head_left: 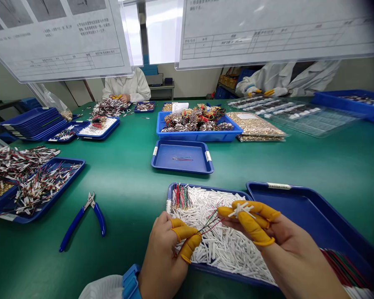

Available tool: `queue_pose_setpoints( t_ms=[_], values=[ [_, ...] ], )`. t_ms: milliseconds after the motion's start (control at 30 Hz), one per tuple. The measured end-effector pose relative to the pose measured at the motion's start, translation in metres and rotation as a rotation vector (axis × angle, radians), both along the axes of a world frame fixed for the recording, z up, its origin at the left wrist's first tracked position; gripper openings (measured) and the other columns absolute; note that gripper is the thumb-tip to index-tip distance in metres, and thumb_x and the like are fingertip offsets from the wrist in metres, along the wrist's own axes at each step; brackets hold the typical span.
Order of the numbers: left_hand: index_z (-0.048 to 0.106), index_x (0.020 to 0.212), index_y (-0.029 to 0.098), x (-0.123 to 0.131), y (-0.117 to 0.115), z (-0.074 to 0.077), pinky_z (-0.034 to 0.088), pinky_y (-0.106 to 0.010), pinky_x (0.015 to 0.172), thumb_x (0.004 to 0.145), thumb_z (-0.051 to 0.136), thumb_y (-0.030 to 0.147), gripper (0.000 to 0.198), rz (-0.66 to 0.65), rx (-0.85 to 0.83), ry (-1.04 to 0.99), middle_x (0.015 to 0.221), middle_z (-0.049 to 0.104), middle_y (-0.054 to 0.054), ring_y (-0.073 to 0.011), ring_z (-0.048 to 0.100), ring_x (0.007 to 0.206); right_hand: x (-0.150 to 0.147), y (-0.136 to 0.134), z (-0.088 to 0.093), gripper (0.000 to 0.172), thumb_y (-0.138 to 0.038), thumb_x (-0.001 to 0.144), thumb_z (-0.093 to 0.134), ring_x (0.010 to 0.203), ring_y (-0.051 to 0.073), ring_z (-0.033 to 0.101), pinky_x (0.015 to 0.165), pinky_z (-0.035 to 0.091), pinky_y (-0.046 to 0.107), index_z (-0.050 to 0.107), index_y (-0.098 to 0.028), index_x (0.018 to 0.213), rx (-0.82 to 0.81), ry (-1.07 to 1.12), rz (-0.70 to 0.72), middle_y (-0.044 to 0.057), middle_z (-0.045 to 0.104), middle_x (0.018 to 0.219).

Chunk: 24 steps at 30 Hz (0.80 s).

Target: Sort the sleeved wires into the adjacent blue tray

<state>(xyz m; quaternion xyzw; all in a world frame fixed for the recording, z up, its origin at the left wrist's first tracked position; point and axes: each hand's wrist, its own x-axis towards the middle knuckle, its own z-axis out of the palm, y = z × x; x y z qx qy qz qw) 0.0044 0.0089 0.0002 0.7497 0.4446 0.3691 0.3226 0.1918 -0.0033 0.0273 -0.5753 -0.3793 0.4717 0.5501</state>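
Observation:
My left hand (171, 249), with yellow finger cots, pinches a few thin red and dark green wires (210, 222) whose ends fan out to the right. Yellow cots also cover the fingers of my right hand (258, 226), which holds several short white tubes (241, 209) between thumb and fingers, close to the wire ends. Whether any tube sits on a wire is too small to tell. Under both hands lies a blue tray (169, 199) filled with loose white tubes (224, 245); a bundle of red and green wires (181, 196) rests in its far left corner.
Blue-handled cutters (84, 220) lie at left, near a tray of wire pieces (46, 187). Ahead stand a small blue tray (182, 158) and a blue bin of parts (199, 135). Another blue tray (283, 207) is at right. Printed sheets (268, 37) hang above. Two people sit opposite.

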Motion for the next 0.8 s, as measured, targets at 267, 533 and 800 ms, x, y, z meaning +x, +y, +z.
queue_pose_setpoints(
  t_ms=[267, 533, 800],
  values=[
    [0.071, 0.083, 0.017, 0.000, 0.000, 0.002, 0.043, -0.036, 0.071, 0.088, 0.058, 0.020, 0.014, -0.009, 0.022, -0.040, 0.080, 0.070, -0.008, -0.0235, 0.053, 0.076, -0.002, 0.000, 0.004, 0.032, -0.043, 0.064, 0.080, 0.089, 0.026, 0.073, 0.083, 0.058, 0.034, 0.071, -0.023, 0.088, -0.019, 0.034, 0.054, 0.008, 0.078, 0.092],
    [0.071, 0.084, 0.016, 0.001, 0.000, 0.002, 0.043, -0.037, 0.072, 0.088, 0.058, 0.019, 0.014, -0.009, 0.012, -0.056, 0.080, 0.069, -0.008, -0.0236, 0.053, 0.077, -0.002, -0.002, 0.003, 0.024, -0.039, 0.073, 0.075, 0.089, 0.021, 0.072, 0.085, 0.056, 0.030, 0.071, -0.026, 0.092, -0.031, 0.046, 0.138, 0.004, 0.078, 0.093],
    [0.070, 0.084, 0.017, 0.001, 0.000, 0.001, 0.044, -0.036, 0.069, 0.089, 0.057, 0.020, 0.014, -0.032, 0.004, -0.066, 0.081, 0.068, -0.009, -0.0240, 0.053, 0.078, 0.003, 0.004, 0.015, 0.023, -0.040, 0.062, 0.081, 0.083, 0.026, 0.074, 0.082, 0.058, 0.036, 0.076, -0.025, 0.078, -0.056, 0.020, 0.134, 0.006, 0.079, 0.085]
  ],
)
